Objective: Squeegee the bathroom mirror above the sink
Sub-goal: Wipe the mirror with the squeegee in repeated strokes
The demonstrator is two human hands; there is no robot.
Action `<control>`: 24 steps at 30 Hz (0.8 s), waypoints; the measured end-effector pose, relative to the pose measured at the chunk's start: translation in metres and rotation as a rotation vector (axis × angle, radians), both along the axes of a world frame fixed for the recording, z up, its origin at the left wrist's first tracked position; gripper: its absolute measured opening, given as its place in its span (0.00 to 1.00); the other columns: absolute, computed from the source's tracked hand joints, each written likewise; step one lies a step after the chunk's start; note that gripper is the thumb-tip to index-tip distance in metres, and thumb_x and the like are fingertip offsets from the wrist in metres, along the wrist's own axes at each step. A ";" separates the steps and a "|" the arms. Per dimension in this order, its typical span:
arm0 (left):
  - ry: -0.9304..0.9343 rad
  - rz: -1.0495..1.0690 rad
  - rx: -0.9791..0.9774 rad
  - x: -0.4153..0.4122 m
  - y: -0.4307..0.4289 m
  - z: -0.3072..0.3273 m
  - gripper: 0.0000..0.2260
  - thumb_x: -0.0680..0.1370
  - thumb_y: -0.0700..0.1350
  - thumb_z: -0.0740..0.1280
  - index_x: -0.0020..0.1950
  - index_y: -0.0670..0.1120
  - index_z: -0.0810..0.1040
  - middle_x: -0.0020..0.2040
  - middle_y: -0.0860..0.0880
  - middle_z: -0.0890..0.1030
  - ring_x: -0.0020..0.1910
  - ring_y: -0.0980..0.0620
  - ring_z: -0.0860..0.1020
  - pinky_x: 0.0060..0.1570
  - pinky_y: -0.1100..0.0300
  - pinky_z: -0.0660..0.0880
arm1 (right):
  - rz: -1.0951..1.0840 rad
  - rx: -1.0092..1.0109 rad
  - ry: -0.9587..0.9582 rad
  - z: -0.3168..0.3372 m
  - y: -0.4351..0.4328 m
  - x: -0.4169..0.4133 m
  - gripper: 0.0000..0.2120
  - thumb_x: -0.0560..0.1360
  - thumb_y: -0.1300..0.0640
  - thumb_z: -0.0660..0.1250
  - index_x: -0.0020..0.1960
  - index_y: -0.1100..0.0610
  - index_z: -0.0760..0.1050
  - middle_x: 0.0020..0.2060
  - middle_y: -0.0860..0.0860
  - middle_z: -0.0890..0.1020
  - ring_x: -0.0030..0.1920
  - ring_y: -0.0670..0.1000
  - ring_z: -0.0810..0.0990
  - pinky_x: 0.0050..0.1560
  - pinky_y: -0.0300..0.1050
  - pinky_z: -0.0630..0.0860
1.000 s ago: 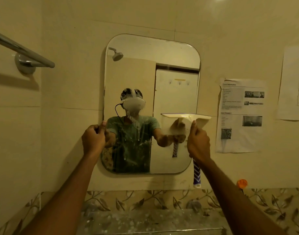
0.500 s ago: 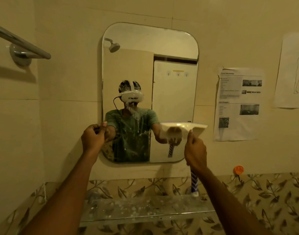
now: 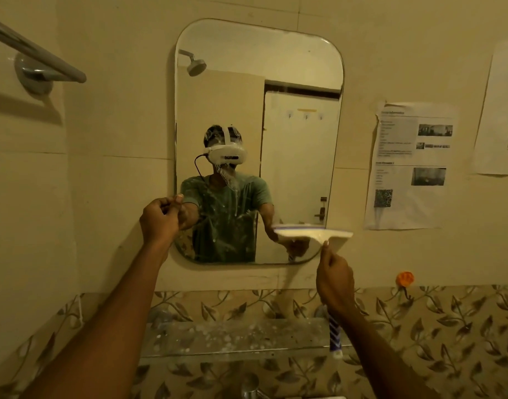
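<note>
Gripping squeegee (image 3: 313, 234) with right hand (image 3: 334, 280) at 5 o'clock on mirror (image 3: 247, 53); pinching 8 o'clock edge with left hand (image 3: 160, 217).

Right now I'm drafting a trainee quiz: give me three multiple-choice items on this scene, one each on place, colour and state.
1. The squeegee blade sits on the mirror at: A top left; B lower right; C centre.
2. The squeegee handle is striped: A blue-white; B red; C green.
3. The right hand: A hangs open; B presses flat; C grips the handle.
B, blade spans the lower right corner; A, blue chevrons show below the fist; C, fingers curl round it.
</note>
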State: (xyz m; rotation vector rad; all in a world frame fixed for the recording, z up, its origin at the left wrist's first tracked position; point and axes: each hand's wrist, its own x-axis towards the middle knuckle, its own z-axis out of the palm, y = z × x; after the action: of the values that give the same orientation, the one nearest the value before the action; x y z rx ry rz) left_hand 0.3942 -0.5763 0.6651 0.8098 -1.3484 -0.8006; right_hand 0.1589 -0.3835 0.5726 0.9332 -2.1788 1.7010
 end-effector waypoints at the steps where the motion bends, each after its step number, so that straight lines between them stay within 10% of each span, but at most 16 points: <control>1: -0.001 0.001 0.001 0.000 0.000 0.000 0.16 0.79 0.49 0.67 0.60 0.39 0.79 0.55 0.41 0.81 0.48 0.52 0.74 0.42 0.62 0.71 | -0.010 -0.029 -0.005 0.015 -0.004 -0.004 0.29 0.81 0.38 0.47 0.38 0.57 0.73 0.29 0.54 0.77 0.30 0.55 0.77 0.32 0.55 0.79; 10: -0.007 0.018 -0.001 -0.003 -0.003 -0.002 0.16 0.79 0.49 0.66 0.59 0.39 0.79 0.56 0.40 0.81 0.49 0.51 0.75 0.43 0.61 0.71 | -0.034 -0.033 0.031 -0.001 -0.007 -0.004 0.28 0.81 0.38 0.46 0.37 0.55 0.73 0.29 0.52 0.76 0.30 0.53 0.76 0.29 0.42 0.68; 24: -0.013 0.035 -0.005 -0.003 -0.003 -0.003 0.17 0.79 0.51 0.66 0.59 0.39 0.78 0.57 0.40 0.81 0.55 0.46 0.78 0.42 0.62 0.71 | -0.014 -0.029 -0.027 0.028 -0.003 -0.005 0.30 0.81 0.37 0.46 0.38 0.57 0.73 0.31 0.55 0.79 0.32 0.57 0.79 0.34 0.56 0.81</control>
State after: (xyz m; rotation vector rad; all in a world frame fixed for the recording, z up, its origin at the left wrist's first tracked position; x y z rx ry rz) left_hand 0.3912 -0.5794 0.6621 0.8339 -1.3443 -0.7657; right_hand 0.1536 -0.3861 0.6011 0.8914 -2.1659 1.7439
